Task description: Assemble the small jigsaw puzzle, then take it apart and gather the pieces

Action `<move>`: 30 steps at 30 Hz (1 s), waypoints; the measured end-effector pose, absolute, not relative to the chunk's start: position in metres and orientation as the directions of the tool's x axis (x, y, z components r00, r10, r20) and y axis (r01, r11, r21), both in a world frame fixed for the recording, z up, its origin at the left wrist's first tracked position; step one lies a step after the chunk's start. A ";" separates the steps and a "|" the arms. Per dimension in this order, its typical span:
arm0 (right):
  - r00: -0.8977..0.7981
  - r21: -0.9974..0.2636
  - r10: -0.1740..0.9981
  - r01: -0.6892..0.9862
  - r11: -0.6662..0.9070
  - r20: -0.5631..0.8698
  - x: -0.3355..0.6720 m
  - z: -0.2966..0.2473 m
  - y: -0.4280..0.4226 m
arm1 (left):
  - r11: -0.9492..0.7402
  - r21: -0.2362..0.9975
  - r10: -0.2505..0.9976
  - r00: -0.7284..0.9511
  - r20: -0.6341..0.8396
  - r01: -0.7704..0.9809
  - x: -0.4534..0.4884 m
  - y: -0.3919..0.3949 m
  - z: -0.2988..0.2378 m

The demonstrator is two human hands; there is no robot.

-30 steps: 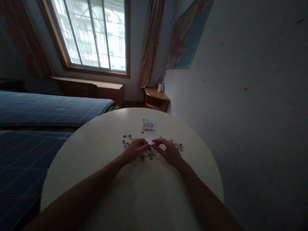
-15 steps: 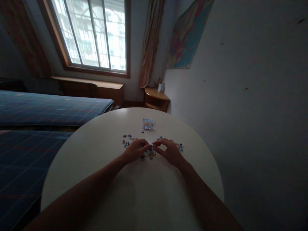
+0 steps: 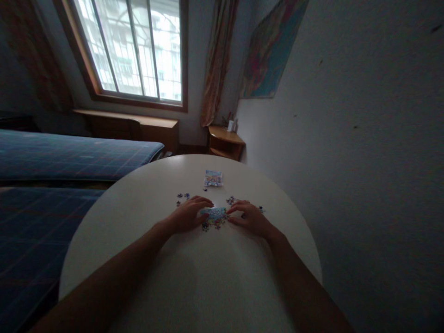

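Observation:
On the round white table point(image 3: 194, 286) lies a small joined strip of jigsaw pieces point(image 3: 213, 212). My left hand point(image 3: 189, 213) rests flat at its left end, fingers stretched out and touching it. My right hand point(image 3: 249, 217) lies at its right end, fingers extended with the tips on the strip. Loose coloured puzzle pieces point(image 3: 215, 225) are scattered just below the strip, and more lie to the far left point(image 3: 182, 197) and near my right hand point(image 3: 230, 200). A small picture card point(image 3: 212, 178) sits further back on the table.
A bed with a blue checked cover point(image 3: 69, 159) stands to the left of the table. A wall point(image 3: 347, 138) runs close along the right. A wooden corner shelf point(image 3: 225, 141) and a window point(image 3: 132, 51) are behind.
Both hands have flattened and moved slightly apart from a pinch over the middle. The joined strip now shows between their fingertips.

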State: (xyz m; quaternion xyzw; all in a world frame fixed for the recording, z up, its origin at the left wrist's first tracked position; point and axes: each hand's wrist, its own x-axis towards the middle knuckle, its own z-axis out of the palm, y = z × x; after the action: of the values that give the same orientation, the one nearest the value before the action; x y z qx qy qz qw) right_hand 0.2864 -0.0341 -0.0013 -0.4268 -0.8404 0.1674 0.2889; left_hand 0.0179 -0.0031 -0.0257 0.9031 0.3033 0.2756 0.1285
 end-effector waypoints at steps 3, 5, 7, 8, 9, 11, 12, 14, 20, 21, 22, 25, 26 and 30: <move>-0.483 -0.522 0.808 0.618 0.588 0.337 0.289 -0.002 -0.033 | -0.790 0.396 0.607 0.691 0.392 0.469 0.017 -0.003 -0.028; -0.481 -0.517 0.806 0.620 0.590 0.344 0.288 -0.003 -0.033 | -0.787 0.397 0.608 0.701 0.373 0.471 0.016 -0.003 -0.027; -0.479 -0.514 0.804 0.619 0.594 0.353 0.285 -0.004 -0.034 | -0.788 0.394 0.606 0.709 0.361 0.473 0.016 -0.003 -0.026; -0.483 -0.512 0.799 0.615 0.600 0.358 0.282 -0.005 -0.035 | -0.791 0.392 0.601 0.715 0.356 0.470 0.016 -0.004 -0.025; -0.493 -0.509 0.791 0.606 0.611 0.362 0.279 -0.006 -0.035 | -0.795 0.391 0.596 0.721 0.354 0.465 0.016 -0.004 -0.024; -0.522 -0.500 0.768 0.585 0.638 0.370 0.271 -0.009 -0.037 | -0.799 0.393 0.587 0.731 0.349 0.455 0.016 -0.004 -0.024; -0.539 -0.493 0.756 0.575 0.653 0.372 0.267 -0.010 -0.038 | -0.799 0.395 0.586 0.733 0.346 0.453 0.015 -0.004 -0.024; -0.564 -0.480 0.737 0.562 0.673 0.372 0.260 -0.011 -0.040 | -0.795 0.400 0.591 0.731 0.341 0.456 0.015 -0.003 -0.025; -0.576 -0.453 0.733 0.579 0.678 0.362 0.250 -0.014 -0.041 | -0.795 0.399 0.590 0.733 0.339 0.456 0.015 0.000 -0.028; -0.577 -0.453 0.731 0.577 0.680 0.363 0.250 -0.014 -0.041 | -0.796 0.398 0.589 0.734 0.338 0.456 0.015 0.000 -0.028; -0.579 -0.454 0.731 0.575 0.680 0.362 0.249 -0.015 -0.041 | -0.797 0.398 0.588 0.735 0.337 0.455 0.015 0.000 -0.028; -0.574 -0.461 0.737 0.578 0.674 0.358 0.249 -0.017 -0.040 | -0.798 0.399 0.586 0.738 0.335 0.452 0.015 0.000 -0.027; -0.572 -0.463 0.738 0.577 0.673 0.359 0.248 -0.017 -0.040 | -0.797 0.401 0.587 0.737 0.335 0.452 0.015 0.000 -0.027; -0.571 -0.475 0.740 0.571 0.670 0.357 0.247 -0.019 -0.039 | -0.793 0.406 0.591 0.736 0.330 0.454 0.015 0.000 -0.027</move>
State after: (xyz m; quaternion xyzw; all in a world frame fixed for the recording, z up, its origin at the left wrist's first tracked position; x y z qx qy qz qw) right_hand 0.2473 -0.0393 -0.0188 -0.3755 -0.8725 0.1555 0.2713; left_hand 0.0149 0.0001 -0.0274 0.9194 0.2842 0.2262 0.1511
